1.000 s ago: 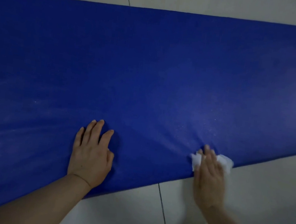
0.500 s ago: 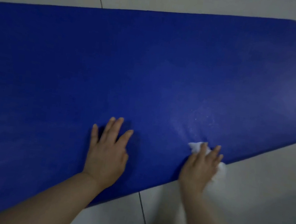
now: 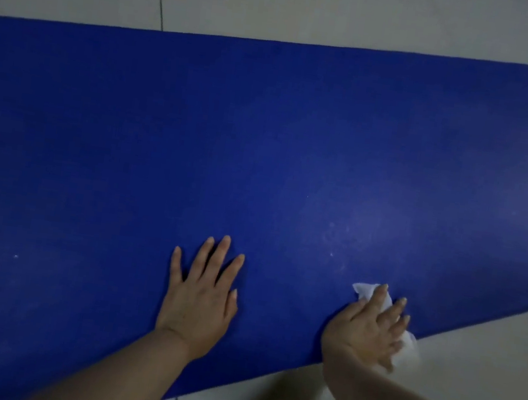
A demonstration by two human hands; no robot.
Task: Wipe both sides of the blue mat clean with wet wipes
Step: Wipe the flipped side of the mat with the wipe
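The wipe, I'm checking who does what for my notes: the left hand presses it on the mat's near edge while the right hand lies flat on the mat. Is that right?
Not quite: the hands are swapped. In the head view the right hand presses the wipe on the near edge of the mat, while the left hand lies flat on the mat.

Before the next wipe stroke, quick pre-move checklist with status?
1. Left hand flat on the blue mat, bracing it: ok.
2. Wet wipe under the right hand: ok.
3. Wipe fully on the mat: not ok, part of it overhangs the near edge onto the floor.
4. Mat lying flat: ok where visible.
5. Specks ahead of the wipe gone: not ok, pale specks show beyond it.
6. Wipe wet enough: cannot tell.
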